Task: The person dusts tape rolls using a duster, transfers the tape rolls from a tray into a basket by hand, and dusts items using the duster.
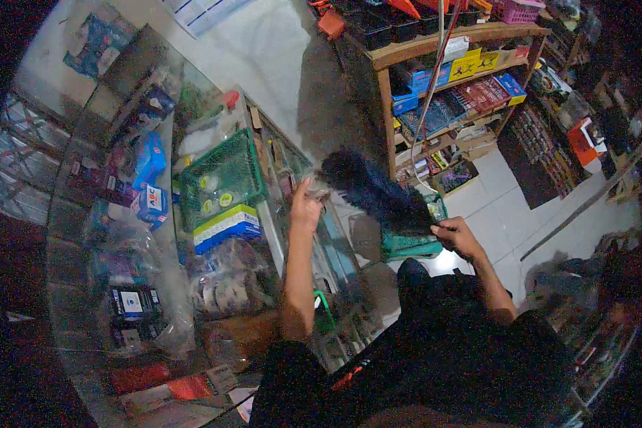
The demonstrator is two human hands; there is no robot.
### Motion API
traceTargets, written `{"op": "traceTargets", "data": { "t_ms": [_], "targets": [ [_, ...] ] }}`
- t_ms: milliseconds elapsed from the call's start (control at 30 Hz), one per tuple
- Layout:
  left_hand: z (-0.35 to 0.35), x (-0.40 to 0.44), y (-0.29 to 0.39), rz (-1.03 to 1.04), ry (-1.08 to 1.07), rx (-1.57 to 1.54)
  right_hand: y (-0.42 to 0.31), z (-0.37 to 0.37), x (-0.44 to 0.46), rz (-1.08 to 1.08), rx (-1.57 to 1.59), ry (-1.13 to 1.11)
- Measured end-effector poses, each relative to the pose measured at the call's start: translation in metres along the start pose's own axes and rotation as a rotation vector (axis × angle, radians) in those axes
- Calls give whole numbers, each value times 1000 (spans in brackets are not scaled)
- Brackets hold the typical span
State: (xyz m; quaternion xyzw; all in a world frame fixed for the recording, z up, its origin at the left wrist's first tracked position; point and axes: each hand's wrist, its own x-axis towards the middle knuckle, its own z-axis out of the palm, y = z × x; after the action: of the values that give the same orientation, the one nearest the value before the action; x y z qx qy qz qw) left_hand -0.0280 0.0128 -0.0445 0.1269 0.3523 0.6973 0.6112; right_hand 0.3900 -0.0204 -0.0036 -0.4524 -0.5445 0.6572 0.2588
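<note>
A dark, fluffy duster (381,189) stretches across the middle of the view, its tip close to my left hand. At its near end, my right hand (460,237) is closed around the handle. My left hand (307,208) is raised over the edge of the glass display case (285,153), fingers bent around a small clear, whitish item (319,187) that looks like plastic; its kind cannot be made out. Beside that hand, inside the case, lies a green basket (225,175) with round yellow-labelled items. A blue, white and green box (227,230) sits just in front of it.
More goods fill the left side, among them a blue ABC box (150,203) and a red box (141,376). A wooden shelf (464,32) with stacked boxes stands at the upper right. Another green basket (410,246) is on the tiled floor (488,192) beyond my body.
</note>
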Motion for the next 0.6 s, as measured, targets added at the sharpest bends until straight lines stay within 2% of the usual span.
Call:
{"op": "traceTargets", "data": {
  "t_ms": [33,133,233,300,367,400,467,500,533,600],
  "targets": [
    [-3,4,2,-61,47,-20,4,-5,1,6,-32,-3],
    [-4,5,0,-16,-15,-63,14,-8,3,-47,-72,5],
    [1,4,2,16,161,-121,9,-2,4,-75,-96,-31],
    [27,-20,13,-84,81,-95,2,8,4,-128,-187,-79],
    [36,-27,15,-145,40,-89,19,13,9,-219,-217,9],
    [19,-13,9,-115,26,-105,24,15,11,-267,-234,52],
    [-21,16,-5,-56,3,-139,17,22,8,-183,-163,52],
    [-25,20,-7,-19,-83,-132,17,21,9,-141,-176,26],
    [-7,6,-3,-22,-101,-109,13,22,10,-99,-188,2],
    [23,-24,4,-30,-142,-63,12,20,10,-201,-246,10]
  ]
}}
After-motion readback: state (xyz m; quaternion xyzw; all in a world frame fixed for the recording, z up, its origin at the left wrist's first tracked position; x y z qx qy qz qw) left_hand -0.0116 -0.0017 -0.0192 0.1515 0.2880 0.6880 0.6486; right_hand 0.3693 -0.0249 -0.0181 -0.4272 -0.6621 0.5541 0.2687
